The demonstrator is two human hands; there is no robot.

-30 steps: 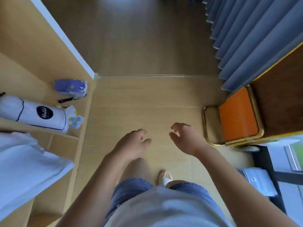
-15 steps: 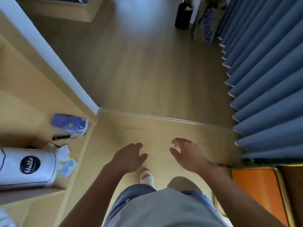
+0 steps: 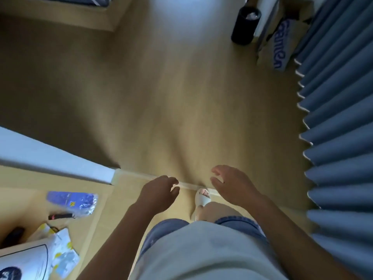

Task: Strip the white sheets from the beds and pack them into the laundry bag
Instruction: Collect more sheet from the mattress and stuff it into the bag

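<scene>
Closest in, a pale shirt (image 3: 201, 249) and denim shorts (image 3: 161, 229) filled the lower edge. On the wooden shelf (image 3: 20, 201) at the left lay a white bag (image 3: 26, 259) with a black round label, and beyond it a purple packet (image 3: 72, 200). Both arms reached forward: the left hand (image 3: 159, 193) and right hand (image 3: 234, 184) hung in the air with fingers loosely curled and apart from the thumbs, each gripping nothing. Between them a white sandal (image 3: 202, 197) stood at the step edge (image 3: 141, 175). The white sheets were outside this view, and their place could not be told. Farther off stretched wood floor (image 3: 171, 98), a blue curtain (image 3: 339, 118) along the right, then a black bin (image 3: 245, 25) beside a paper bag (image 3: 282, 37) with blue lettering, and a bed frame (image 3: 60, 15) at the far left.
</scene>
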